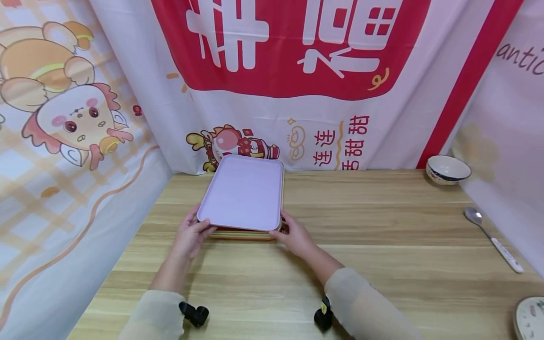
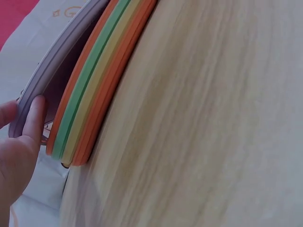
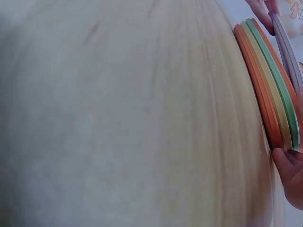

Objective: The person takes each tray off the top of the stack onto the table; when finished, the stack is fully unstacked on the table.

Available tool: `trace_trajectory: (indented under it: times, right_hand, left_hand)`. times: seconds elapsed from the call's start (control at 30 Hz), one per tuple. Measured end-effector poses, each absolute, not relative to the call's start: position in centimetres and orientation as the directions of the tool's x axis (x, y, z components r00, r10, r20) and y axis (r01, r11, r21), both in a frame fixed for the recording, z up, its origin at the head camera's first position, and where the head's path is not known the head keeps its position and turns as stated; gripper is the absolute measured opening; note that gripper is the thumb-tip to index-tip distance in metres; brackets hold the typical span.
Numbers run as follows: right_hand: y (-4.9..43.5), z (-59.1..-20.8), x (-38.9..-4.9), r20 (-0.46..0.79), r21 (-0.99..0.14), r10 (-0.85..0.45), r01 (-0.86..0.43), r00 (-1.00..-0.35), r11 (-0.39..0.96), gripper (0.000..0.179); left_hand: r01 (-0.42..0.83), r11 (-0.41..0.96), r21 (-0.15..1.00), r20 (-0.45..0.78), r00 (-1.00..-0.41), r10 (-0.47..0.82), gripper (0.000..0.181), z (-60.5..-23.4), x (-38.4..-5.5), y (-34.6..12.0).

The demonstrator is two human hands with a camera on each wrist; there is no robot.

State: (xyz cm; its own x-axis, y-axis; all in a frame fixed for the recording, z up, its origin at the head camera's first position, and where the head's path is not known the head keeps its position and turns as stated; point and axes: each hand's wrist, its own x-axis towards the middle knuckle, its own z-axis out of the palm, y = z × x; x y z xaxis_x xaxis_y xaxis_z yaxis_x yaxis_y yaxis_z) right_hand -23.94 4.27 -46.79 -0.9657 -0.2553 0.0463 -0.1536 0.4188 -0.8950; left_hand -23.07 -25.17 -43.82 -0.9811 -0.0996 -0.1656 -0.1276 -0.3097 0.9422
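A lilac rectangular tray [image 1: 242, 193] lies over a stack of coloured trays [image 1: 242, 234], its near edge raised off them. My left hand [image 1: 190, 237] pinches its near left corner, thumb on one side and fingers under the rim. At the near right corner, my right hand [image 1: 298, 240] grips the lilac tray, with fingers along the side. In the left wrist view, a gap shows between the lilac tray and the orange, green and yellow tray edges [image 2: 94, 94]. The right wrist view shows right-hand fingers [image 3: 286, 165] by the stack's corner.
On the wooden table [image 1: 382, 226], a patterned bowl [image 1: 448, 170] stands at the back right. A spoon [image 1: 493, 238] lies nearer, along the right side. A round pale object [image 1: 531, 318] is cut off at the lower right. Printed cloth [image 1: 255, 108] hangs behind.
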Motion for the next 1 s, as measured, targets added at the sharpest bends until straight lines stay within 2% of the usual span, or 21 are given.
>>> trace_trajectory:
  times: [0.23, 0.33, 0.47, 0.6, 0.77, 0.83, 1.0]
  right_hand:
    - [4.3, -47.1, -24.1, 0.026, -0.890, -0.249, -0.136, -0.968, 0.436, 0.081]
    - [4.3, -47.4, -24.3, 0.042, -0.895, -0.254, -0.149, -0.966, 0.420, 0.079]
    - [4.3, -47.6, -24.4, 0.066, -0.897, -0.258, -0.171, -0.964, 0.408, 0.077]
    - [4.4, -47.7, -24.2, 0.058, -0.897, -0.259, -0.164, -0.964, 0.411, 0.076]
    - [4.4, -47.8, -24.2, 0.036, -0.902, -0.258, -0.142, -0.966, 0.408, 0.077]
    - [4.4, -47.7, -24.2, 0.030, -0.902, -0.256, -0.136, -0.966, 0.409, 0.077]
    - [4.4, -47.6, -24.2, 0.023, -0.902, -0.252, -0.129, -0.967, 0.411, 0.077]
  left_hand:
    - [-0.061, -0.424, 0.904, -0.123, -0.985, -0.120, 0.074, -43.3, -22.2, -26.4]
    - [0.021, -0.524, 0.851, -0.047, -0.992, -0.117, 0.069, -43.1, -21.6, -27.7]
    - [0.130, -0.633, 0.763, 0.088, -0.991, -0.098, 0.051, -42.7, -20.7, -30.1]
    - [0.191, -0.714, 0.674, 0.171, -0.980, -0.101, 0.048, -42.3, -19.8, -32.7]
    - [0.225, -0.751, 0.621, 0.166, -0.974, -0.154, 0.048, -41.7, -18.6, -36.0]
    - [0.230, -0.735, 0.638, 0.135, -0.973, -0.187, 0.057, -41.5, -18.1, -37.3]
    - [0.231, -0.718, 0.657, 0.102, -0.970, -0.219, 0.059, -41.1, -17.3, -40.2]
